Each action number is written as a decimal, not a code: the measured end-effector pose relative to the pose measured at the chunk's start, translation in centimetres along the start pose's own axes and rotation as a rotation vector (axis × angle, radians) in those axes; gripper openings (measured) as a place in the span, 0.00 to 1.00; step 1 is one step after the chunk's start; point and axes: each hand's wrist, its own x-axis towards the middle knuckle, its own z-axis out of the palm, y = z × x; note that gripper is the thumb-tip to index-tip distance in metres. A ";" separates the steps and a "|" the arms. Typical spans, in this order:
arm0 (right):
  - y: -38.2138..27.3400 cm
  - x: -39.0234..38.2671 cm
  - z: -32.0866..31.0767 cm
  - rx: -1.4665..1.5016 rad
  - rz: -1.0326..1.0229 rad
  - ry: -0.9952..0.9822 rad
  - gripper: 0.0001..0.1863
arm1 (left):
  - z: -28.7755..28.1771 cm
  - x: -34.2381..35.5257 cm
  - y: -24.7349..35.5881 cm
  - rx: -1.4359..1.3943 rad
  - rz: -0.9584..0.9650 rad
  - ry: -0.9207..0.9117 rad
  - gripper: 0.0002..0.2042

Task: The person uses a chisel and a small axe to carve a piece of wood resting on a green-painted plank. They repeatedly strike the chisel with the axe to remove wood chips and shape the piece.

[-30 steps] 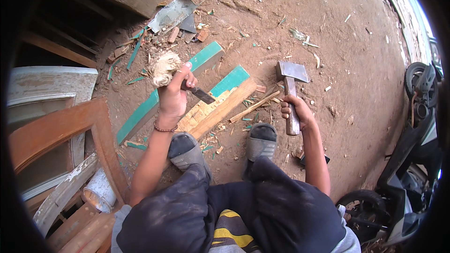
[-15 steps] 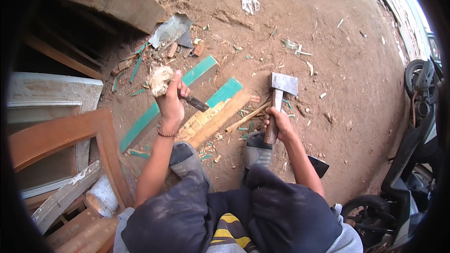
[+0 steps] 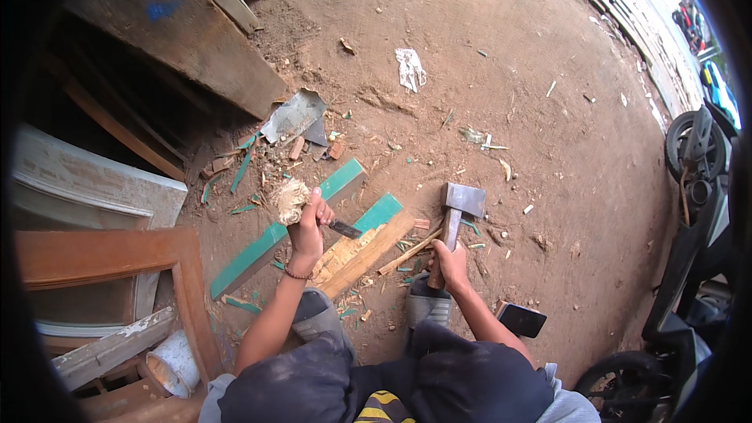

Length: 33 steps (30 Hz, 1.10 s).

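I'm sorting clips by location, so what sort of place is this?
Probably an outdoor yard used for woodworking: a partly chipped green beam lies on bare dirt among wood scraps, with a motorbike at the right edge.

1. No legible txt, nos., brands or signs in view.
2. Wooden panel (image 3: 227,66), upper L: blue mark (image 3: 163,9) on it, no lttrs I can make out.
3. White bucket (image 3: 174,368), lower L: surface stained, no label legible.
4. Black flat device (image 3: 522,320) on grnd: dark face, nothing readable.
5. R sandal (image 3: 428,311): pale stripes, no wording legible.
6. Motorbike (image 3: 675,345), far R: too dark to read any badge.
7. Hammer (image 3: 464,200): no legible stamp on head.
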 end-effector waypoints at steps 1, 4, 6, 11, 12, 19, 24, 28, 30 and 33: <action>-0.2 -0.3 0.1 -0.014 -0.001 -0.002 0.12 | -0.1 -0.2 0.3 -0.013 -0.009 0.006 0.18; -0.8 -1.1 0.3 -0.003 -0.056 0.016 0.10 | 0.2 -0.7 1.1 0.027 -0.004 -0.025 0.18; -1.2 -1.8 0.2 -0.018 -0.035 0.040 0.10 | 0.5 -1.4 1.5 0.044 0.012 -0.035 0.17; -1.4 -3.0 -0.4 -0.034 -0.021 0.059 0.10 | 1.5 -3.2 2.2 0.093 0.041 -0.060 0.18; -1.3 -3.0 -0.5 -0.015 -0.039 0.054 0.10 | 1.6 -3.4 2.2 0.107 0.045 -0.078 0.18; -1.2 -2.6 -0.5 -0.009 -0.039 0.041 0.11 | 2.1 -3.4 2.2 0.119 0.068 -0.134 0.19; -1.1 -2.3 -0.4 0.004 -0.049 0.030 0.11 | 2.2 -3.5 2.7 0.140 0.089 -0.105 0.19; -0.3 -2.5 -0.3 -0.014 -0.056 0.032 0.12 | 2.2 -3.6 3.2 0.109 0.090 -0.124 0.18; -1.0 -3.2 -0.7 -0.106 -0.067 0.033 0.14 | 2.0 -3.8 3.1 0.162 0.087 -0.111 0.17; -5.1 -4.8 -1.6 -0.621 -0.081 -0.048 0.21 | 1.8 -4.1 2.4 0.291 0.063 -0.170 0.14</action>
